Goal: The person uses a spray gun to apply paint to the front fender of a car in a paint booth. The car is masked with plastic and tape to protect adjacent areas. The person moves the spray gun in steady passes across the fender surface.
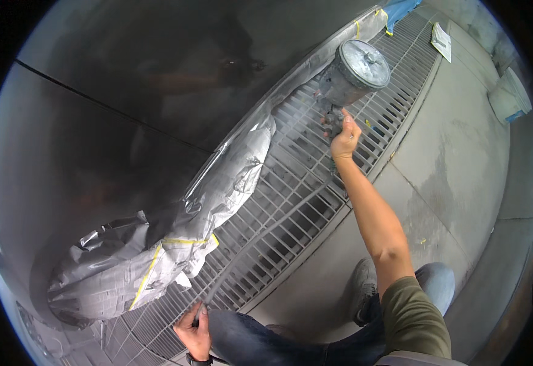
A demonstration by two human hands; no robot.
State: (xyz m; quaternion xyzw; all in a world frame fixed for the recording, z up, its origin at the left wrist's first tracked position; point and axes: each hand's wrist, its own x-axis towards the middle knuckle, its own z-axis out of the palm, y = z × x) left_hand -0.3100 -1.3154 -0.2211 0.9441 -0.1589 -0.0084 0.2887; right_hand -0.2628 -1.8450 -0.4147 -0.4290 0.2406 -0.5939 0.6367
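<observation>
My right hand (pixel 344 139) is wrapped round the handle of a spray gun (pixel 332 122), whose grey, paint-dusted cup with a round lid (pixel 364 64) stands on top, tilted a little. The gun is close to the lower edge of a dark, glossy car body panel (pixel 132 122), and a faint mist hangs by it. From the gun a grey air hose (pixel 251 241) curves down to my left hand (pixel 194 332), which is closed on it beside my knee. Crumpled silver masking sheet (pixel 230 174) runs along the panel's bottom edge, held with yellow tape.
A metal floor grate (pixel 291 158) stretches beneath the panel. A grey concrete floor (pixel 461 152) lies to the right, with a pale bucket (pixel 510 97) and a sheet of paper (pixel 441 41) on it. Blue masking (pixel 399 12) is at the far end. Masking wraps a rounded part (pixel 111 274) lower left.
</observation>
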